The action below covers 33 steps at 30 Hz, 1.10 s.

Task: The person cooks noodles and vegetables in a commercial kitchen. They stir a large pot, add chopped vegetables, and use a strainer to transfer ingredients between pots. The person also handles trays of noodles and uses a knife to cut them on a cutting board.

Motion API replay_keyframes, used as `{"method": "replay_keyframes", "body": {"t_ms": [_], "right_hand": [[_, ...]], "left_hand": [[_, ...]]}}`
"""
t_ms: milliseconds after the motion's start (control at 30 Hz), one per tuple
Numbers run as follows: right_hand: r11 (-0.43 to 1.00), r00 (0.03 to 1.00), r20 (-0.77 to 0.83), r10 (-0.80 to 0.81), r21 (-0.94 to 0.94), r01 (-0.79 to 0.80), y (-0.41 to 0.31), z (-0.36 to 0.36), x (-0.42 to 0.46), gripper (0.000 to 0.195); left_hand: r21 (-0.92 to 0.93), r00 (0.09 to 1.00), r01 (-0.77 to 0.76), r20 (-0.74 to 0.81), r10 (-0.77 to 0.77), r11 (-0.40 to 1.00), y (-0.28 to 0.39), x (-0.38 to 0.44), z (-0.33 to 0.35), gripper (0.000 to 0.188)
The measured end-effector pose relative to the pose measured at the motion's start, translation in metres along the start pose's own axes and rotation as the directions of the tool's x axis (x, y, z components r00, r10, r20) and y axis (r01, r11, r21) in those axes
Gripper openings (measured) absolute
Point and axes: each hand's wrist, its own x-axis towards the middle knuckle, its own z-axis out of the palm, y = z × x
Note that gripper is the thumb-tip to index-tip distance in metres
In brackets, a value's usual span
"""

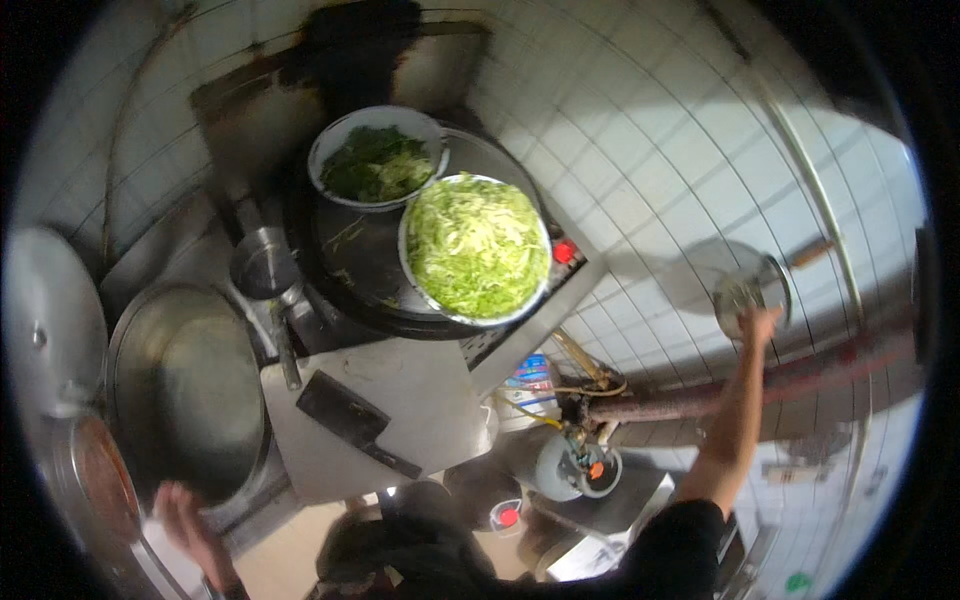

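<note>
My right hand (pixel 759 327) is stretched far out to the right, at the lower part of a round strainer-like utensil (pixel 780 279) with a wooden handle by the tiled wall. Blur hides whether the fingers are closed on it. Low on the left, my left hand (pixel 186 521) is held by the near rim of a large metal pot (pixel 139 352), blurred, with nothing seen in it. Before me, a cleaver (pixel 346 409) lies on a pale cutting board (pixel 435 390). Beyond it, a bowl (pixel 480 324) heaped with shredded green cabbage stands on a big wok (pixel 360 289).
A second bowl (pixel 315 169) with darker greens stands behind. A ladle (pixel 264 266) lies with its handle over the board's corner. At far left are a metal lid (pixel 56 315) and a container of reddish contents (pixel 109 472). A gas cylinder (pixel 559 469) and pipes (pixel 660 405) are below right.
</note>
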Motion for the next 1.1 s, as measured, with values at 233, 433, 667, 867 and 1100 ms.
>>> {"method": "replay_keyframes", "body": {"t_ms": [233,433,667,867,1100], "right_hand": [[0.978,0.957,0.24,-0.161,0.167,0.123,0.011,-0.02,-0.008,0.033],[0.695,0.633,0.418,-0.652,0.663,0.278,-0.172,-0.098,-0.167,0.021],[-0.05,-0.286,0.035,-0.958,0.957,0.287,-0.423,-0.099,-0.354,0.034],[-0.377,-0.58,-0.322,-0.748,0.926,-0.027,-0.498,-0.072,-0.452,0.025],[0.157,-0.281,0.335,-0.899,0.847,0.508,-0.648,0.167,-0.445,0.074]], "left_hand": [[-0.264,0.801,-0.014,0.574,0.169,0.964,0.092,-0.009,0.189,0.018],[-0.223,0.682,-0.261,0.645,0.343,0.939,0.148,0.027,0.322,0.051],[-0.507,0.839,0.012,0.474,0.267,0.862,0.132,0.148,0.348,0.076],[-0.288,0.987,-0.022,0.145,0.067,0.958,0.143,0.148,0.218,0.046],[-0.261,0.977,-0.083,-0.213,0.026,0.962,0.118,0.104,0.176,0.01]]}}
